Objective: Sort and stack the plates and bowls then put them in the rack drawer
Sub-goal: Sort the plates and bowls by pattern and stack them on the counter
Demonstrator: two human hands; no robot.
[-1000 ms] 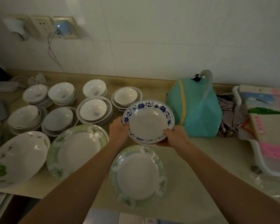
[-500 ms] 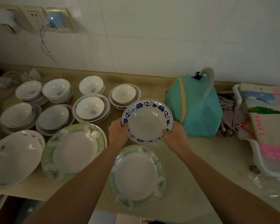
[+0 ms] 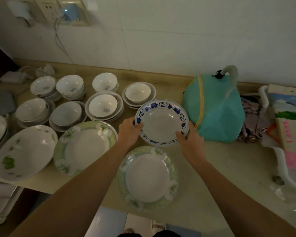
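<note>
A deep white plate with a blue flower-and-vine rim [image 3: 161,123] is held above the table [image 3: 229,168], near the middle of the view, tilted a little toward the camera. The left hand [image 3: 128,132] grips its rim at 9 o'clock, thumb over the edge, and the right hand [image 3: 190,142] grips it at 4 o'clock, thumb on the rim and fingers curled under. At 6 o'clock from the held plate a green-rimmed plate [image 3: 148,177] with pale flowers lies flat on the table. At 8 o'clock lies a larger green-rimmed plate stack [image 3: 85,147], and beyond it, at 8 to 9 o'clock, an oval white dish with green leaf print [image 3: 25,152]. From 9 to 11 o'clock stand stacks of white bowls [image 3: 102,106] on saucers, some with a small blue mark inside. At 3 o'clock, just beside the held plate, sits a teal bag [image 3: 215,112].
</note>
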